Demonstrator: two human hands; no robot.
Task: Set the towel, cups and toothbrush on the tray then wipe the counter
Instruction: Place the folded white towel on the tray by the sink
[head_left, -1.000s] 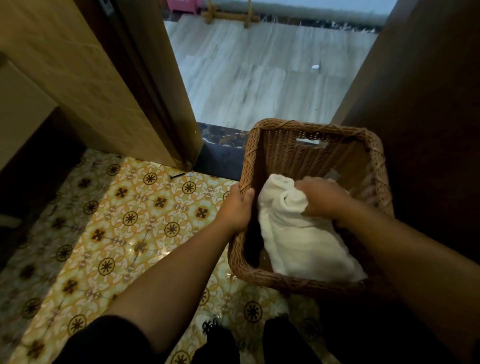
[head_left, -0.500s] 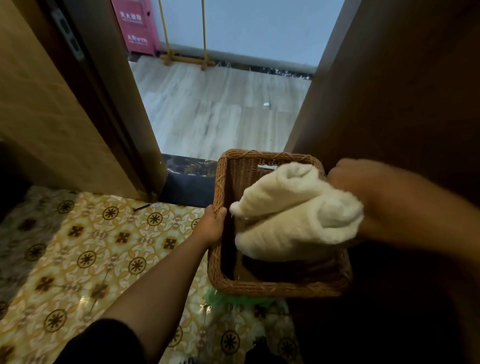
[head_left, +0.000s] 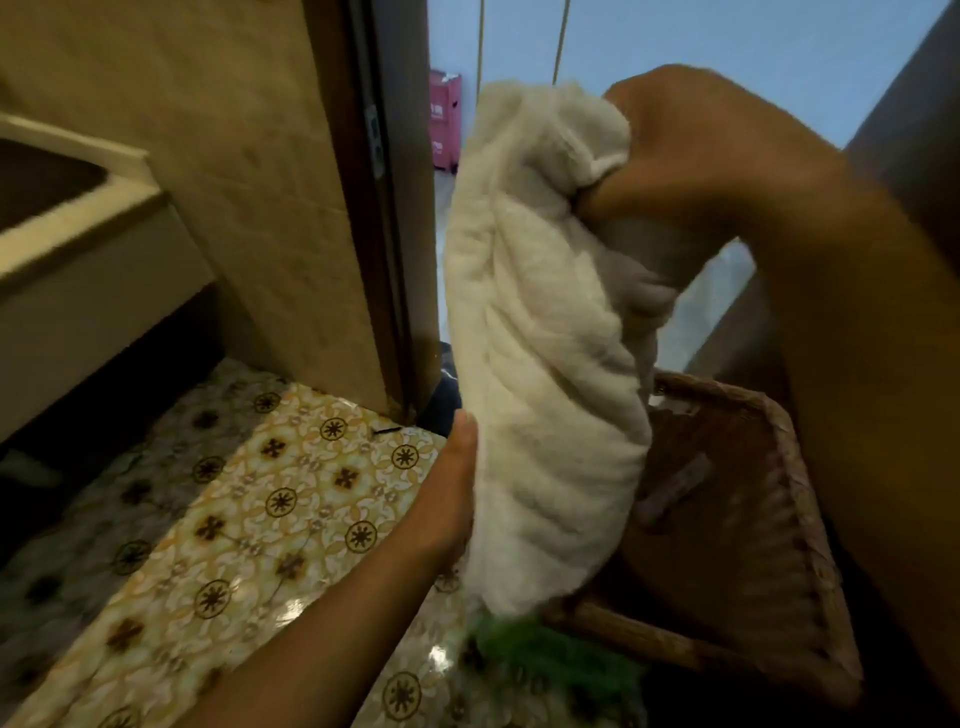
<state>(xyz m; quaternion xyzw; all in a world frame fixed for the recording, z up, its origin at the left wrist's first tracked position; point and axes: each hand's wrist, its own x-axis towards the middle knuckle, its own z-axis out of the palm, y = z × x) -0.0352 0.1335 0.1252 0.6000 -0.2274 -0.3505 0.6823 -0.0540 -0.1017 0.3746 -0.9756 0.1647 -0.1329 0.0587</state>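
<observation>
Towel (head_left: 540, 364) gripped by right hand (head_left: 691, 156)

White towel (head_left: 540, 364), bunched, hanging vertical, lifted above basket (head_left: 769, 519)

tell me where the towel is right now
Centre of the head view, the towel hangs from the right hand, above the wicker basket, left hand beside it.

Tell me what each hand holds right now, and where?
Right hand grips the white towel by its bunched top end; left hand rests against its lower side.
</observation>
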